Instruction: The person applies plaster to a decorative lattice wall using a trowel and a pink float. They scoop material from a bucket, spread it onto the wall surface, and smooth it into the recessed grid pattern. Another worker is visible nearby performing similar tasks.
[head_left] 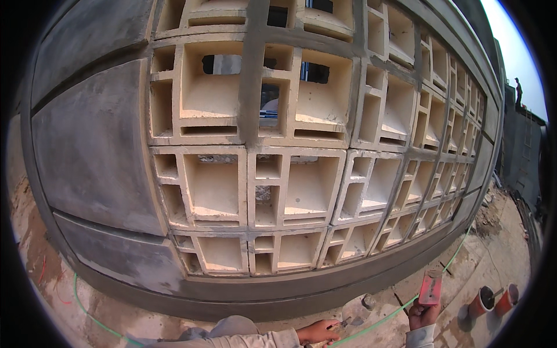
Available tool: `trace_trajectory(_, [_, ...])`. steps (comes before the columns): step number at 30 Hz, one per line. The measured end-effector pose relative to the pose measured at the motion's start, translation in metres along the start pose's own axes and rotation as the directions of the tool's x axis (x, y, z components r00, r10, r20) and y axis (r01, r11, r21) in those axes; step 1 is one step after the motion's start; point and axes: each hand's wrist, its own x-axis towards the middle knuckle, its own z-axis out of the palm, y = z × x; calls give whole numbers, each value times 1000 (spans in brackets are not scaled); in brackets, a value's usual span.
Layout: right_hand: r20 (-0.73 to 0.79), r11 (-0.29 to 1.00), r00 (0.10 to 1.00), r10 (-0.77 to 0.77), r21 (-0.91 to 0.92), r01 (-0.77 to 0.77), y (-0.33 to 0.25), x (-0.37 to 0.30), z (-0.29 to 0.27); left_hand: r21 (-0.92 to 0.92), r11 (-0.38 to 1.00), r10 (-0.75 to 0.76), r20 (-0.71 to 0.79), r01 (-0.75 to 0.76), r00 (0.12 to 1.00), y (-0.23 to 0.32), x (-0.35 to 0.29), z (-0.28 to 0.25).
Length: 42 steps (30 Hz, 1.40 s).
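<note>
My right hand (423, 316), at the lower right, is closed around the lower end of a red flat board (430, 290). The board is held raised, with grey-brown smears on its face and upper end. To its left, my left hand (320, 332) reaches in low with fingers curled. A small dark, thin tool (346, 321) shows at its fingertips; its exact kind is too small to make out. Both hands are in front of the base of a wall of cream breeze blocks (296, 191). Grey mortar joints (253, 87) run between many of the blocks.
Smooth grey plaster panels (93, 139) flank the blocks on the left. A green hose (383, 320) crosses the dirty ground along the wall. Two orange-red buckets (481, 303) stand at the right, one with a handle sticking out. Far off, a person (518, 93) stands high up.
</note>
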Motion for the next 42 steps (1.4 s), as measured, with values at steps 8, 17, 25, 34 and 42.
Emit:
trace_trajectory(8, [209,985,970,124,-144,-95,-14,-30,-18,9,999,31,38,-31,999,48,-23,6])
trace_trajectory(17, [114,801,799,591,-200,-564,14,-53,-51,381,896,53,413,-226,909,166,-57,-89])
trace_trajectory(25, [358,798,713,603,-286,-531,60,-69,-12,122,981,9,755,-154,656,166,-53,-137])
trace_trajectory(34, [388,753,648,656,-278,-596,61,-69,-11,12,994,-79,759,107,646,139,-48,-154])
trace_trajectory(42, [456,738,595,662,-255,-625,53,-63,-20,-52,987,-50,796,152,604,113,-33,-155])
